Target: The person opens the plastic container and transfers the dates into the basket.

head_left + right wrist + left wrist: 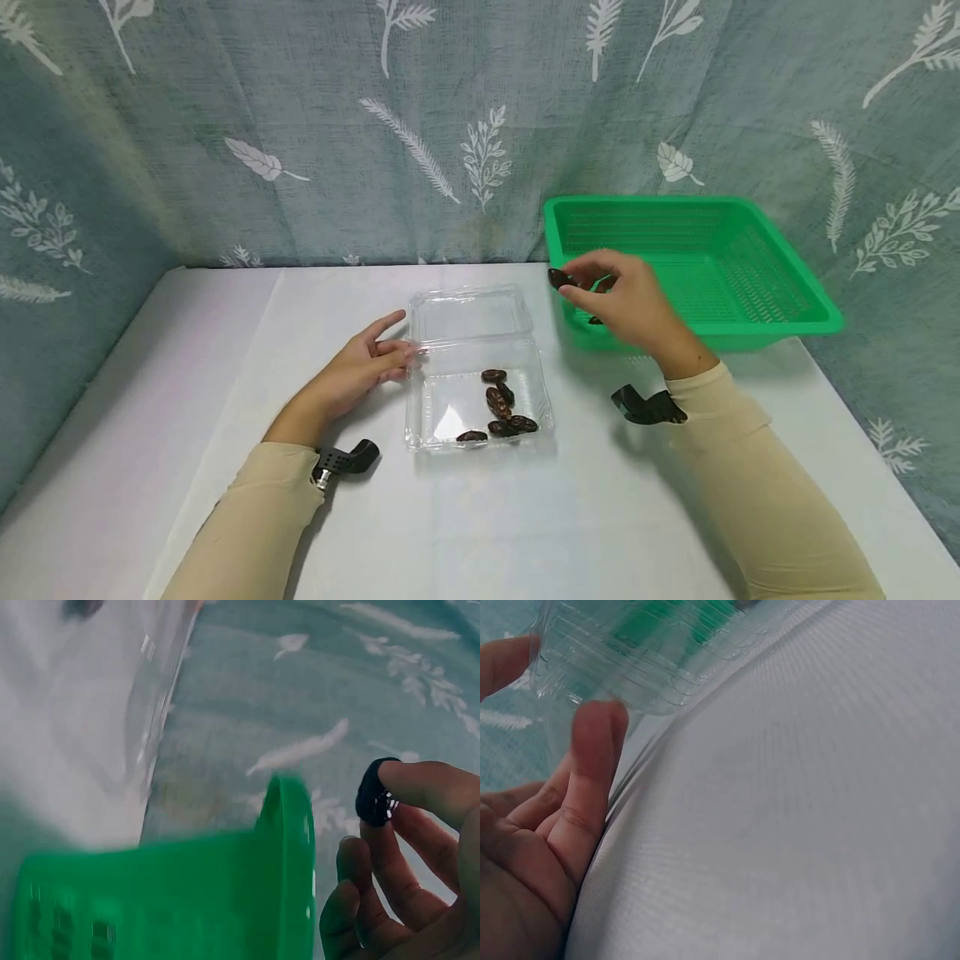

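Observation:
A clear plastic clamshell box (442,392) lies with its lid (472,317) folded back on the white table. Several dark brown dates (497,403) lie inside, mostly toward its right and near side. My left hand (360,367) touches the box's left edge, index finger extended; the left wrist view has the fingertips against the clear plastic (652,675). Between thumb and fingertips, my right hand (630,300) pinches one date (373,793), raised at the left rim of a green basket (750,335). Under that hand, part of a dark date (596,320) shows in the basket.
The basket stands at the table's back right, close to a patterned grey-green curtain (315,100). White cloth (495,533) covers the table. A black wrist mount (348,458) sits on the left wrist, another (648,407) on the right.

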`<action>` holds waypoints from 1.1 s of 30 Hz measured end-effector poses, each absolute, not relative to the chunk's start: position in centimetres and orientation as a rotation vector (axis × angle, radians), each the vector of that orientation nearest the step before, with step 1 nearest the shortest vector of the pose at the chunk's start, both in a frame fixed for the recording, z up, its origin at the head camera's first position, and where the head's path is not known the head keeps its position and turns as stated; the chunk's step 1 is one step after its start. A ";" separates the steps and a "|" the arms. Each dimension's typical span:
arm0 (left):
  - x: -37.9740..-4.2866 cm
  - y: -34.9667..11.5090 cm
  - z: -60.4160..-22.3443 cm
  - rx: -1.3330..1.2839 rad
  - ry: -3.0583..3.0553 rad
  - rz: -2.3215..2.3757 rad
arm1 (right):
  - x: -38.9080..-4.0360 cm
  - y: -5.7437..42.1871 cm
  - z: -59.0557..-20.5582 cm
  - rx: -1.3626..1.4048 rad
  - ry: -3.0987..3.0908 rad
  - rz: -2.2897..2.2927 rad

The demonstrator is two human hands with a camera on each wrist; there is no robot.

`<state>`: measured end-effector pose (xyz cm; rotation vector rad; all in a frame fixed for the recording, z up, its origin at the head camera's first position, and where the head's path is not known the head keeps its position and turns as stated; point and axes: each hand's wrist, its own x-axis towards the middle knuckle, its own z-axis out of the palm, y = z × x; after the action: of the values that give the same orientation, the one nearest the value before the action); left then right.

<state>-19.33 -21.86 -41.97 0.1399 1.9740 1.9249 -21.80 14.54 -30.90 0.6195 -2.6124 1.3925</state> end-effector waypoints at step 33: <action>-18.1 -21.7 -41.1 0.153 1.809 1.709 | -28.2 19.5 -32.5 0.473 -3.363 0.948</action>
<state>-18.14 -21.67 -41.14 0.1534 1.8093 1.7086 -28.17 19.49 -32.53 0.4729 -3.3629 0.9475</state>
